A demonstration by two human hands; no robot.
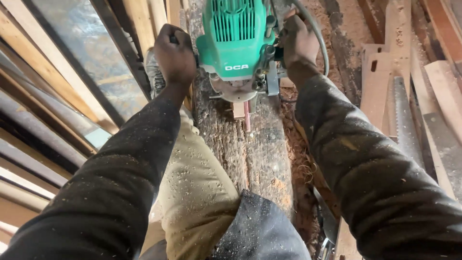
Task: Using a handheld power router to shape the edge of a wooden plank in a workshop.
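Router (pixel 236 43) sits on the beam (pixel 250 154) at twelve o'clock. Both hands, left (pixel 174 54) and right (pixel 298 39), clench its side handles, steadying it from both sides.

Both arms reach forward, nearly straight, in dark sleeves speckled with dust. Left hand (pixel 174 54) is clenched in a tight fist, knuckles up, wrist straight. Right hand (pixel 297 41) is curled closed too, back of hand up, wrist bent slightly inward. The hands sit level, well apart. One knee is raised between the arms.
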